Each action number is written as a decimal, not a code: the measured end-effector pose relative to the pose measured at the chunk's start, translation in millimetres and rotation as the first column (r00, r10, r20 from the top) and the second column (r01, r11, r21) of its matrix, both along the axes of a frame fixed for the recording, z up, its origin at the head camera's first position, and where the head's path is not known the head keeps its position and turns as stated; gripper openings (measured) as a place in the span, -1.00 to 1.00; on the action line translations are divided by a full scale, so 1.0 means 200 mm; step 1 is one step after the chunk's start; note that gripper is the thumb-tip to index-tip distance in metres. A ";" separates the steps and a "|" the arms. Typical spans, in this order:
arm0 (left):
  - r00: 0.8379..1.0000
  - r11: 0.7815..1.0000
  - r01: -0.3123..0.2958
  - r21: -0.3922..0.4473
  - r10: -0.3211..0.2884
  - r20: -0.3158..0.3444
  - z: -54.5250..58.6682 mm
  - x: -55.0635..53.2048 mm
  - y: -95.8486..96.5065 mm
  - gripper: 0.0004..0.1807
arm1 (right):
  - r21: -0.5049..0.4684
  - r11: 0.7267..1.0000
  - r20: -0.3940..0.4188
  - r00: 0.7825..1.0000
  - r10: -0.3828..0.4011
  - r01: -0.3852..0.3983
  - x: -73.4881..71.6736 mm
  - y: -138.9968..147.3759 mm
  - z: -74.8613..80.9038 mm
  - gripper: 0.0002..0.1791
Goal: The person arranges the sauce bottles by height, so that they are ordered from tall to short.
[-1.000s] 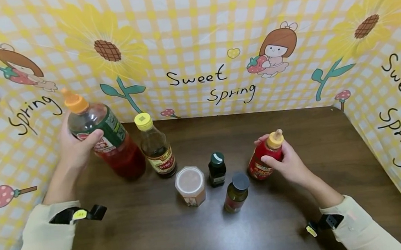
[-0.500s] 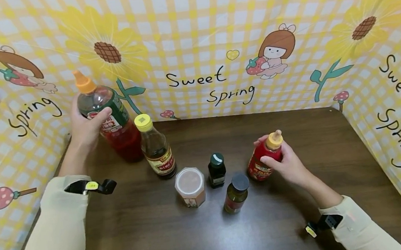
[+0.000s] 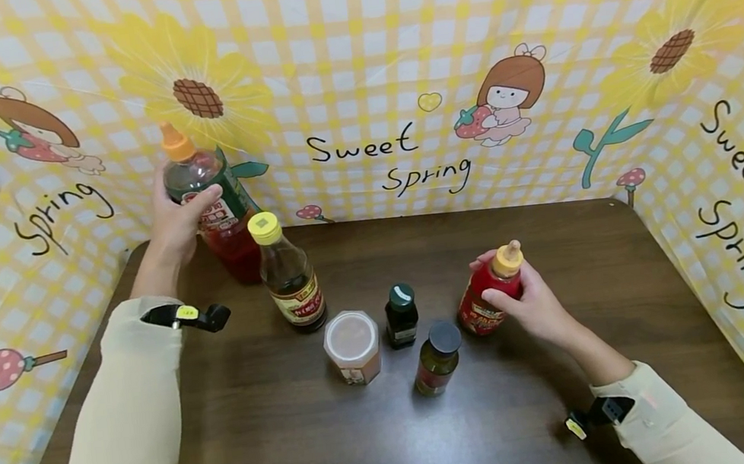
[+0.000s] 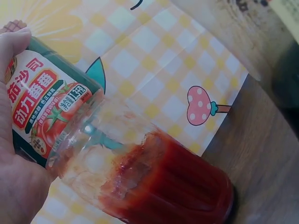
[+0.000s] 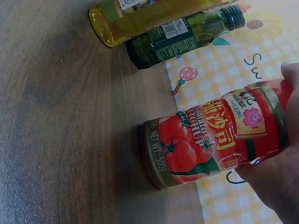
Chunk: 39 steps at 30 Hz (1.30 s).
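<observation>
My left hand (image 3: 178, 222) grips a large, orange-capped ketchup bottle (image 3: 238, 253) by its green label, at the back left of the table. The left wrist view shows red ketchup (image 4: 187, 186) in its lower part. The bottle stands partly behind a yellow-capped sauce bottle (image 3: 296, 294) in the head view. On the right, my right hand (image 3: 540, 306) holds a smaller red squeeze bottle of tomato ketchup (image 3: 479, 302) with a yellow cap, fingers around its upper body. Its label (image 5: 205, 135) faces the right wrist camera.
Between the hands stand a pale-lidded jar (image 3: 351, 338), a small dark bottle with a green cap (image 3: 402, 324) and a dark-lidded bottle (image 3: 437, 370). A checkered cloth (image 3: 353, 66) walls the brown table (image 3: 342, 450) at the back and sides.
The left hand has carried the large ketchup bottle rightward and back, to behind the yellow-capped bottle. The right hand and its ketchup bottle stay in place.
</observation>
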<state>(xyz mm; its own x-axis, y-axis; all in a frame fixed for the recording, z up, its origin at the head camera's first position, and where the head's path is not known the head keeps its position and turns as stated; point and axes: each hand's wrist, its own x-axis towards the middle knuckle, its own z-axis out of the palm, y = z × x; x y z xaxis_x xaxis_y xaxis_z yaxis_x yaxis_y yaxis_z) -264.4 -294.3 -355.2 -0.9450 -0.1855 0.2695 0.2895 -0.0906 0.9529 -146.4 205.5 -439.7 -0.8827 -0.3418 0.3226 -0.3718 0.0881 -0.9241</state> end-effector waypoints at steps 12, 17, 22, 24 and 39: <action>0.999 0.999 0.040 -0.005 -0.040 -0.007 -0.04 -0.05 0.03 -0.26 | 0.011 1.000 -0.006 1.000 -0.002 0.002 0.00 0.00 0.00 -0.52; 0.998 0.997 0.065 -0.032 -0.065 0.016 -0.05 -0.05 0.04 -0.24 | 0.006 1.000 -0.005 1.000 0.002 -0.002 0.00 0.00 -0.01 -0.52; 0.994 0.993 0.099 -0.068 -0.095 0.059 -0.03 -0.06 0.04 -0.16 | -0.002 1.000 -0.006 1.000 -0.005 0.005 0.00 0.00 -0.01 -0.52; 0.992 0.991 0.109 -0.081 -0.104 0.069 -0.03 -0.06 0.04 -0.14 | 0.000 1.000 -0.003 1.000 -0.006 0.006 0.00 0.00 -0.01 -0.52; 0.981 0.979 0.188 -0.074 -0.185 0.050 -0.04 -0.03 0.00 -0.28 | 0.014 1.000 -0.005 1.000 0.006 -0.006 -0.01 0.01 -0.01 -0.52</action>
<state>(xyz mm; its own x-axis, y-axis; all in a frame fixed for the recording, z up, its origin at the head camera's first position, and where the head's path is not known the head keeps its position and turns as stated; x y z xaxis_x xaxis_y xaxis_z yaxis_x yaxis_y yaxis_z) -269.6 -293.3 -363.8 -0.9718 0.0155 0.2354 0.2340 -0.0640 0.9701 -148.1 207.7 -440.7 -0.8790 -0.3516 0.3221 -0.3770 0.0990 -0.9209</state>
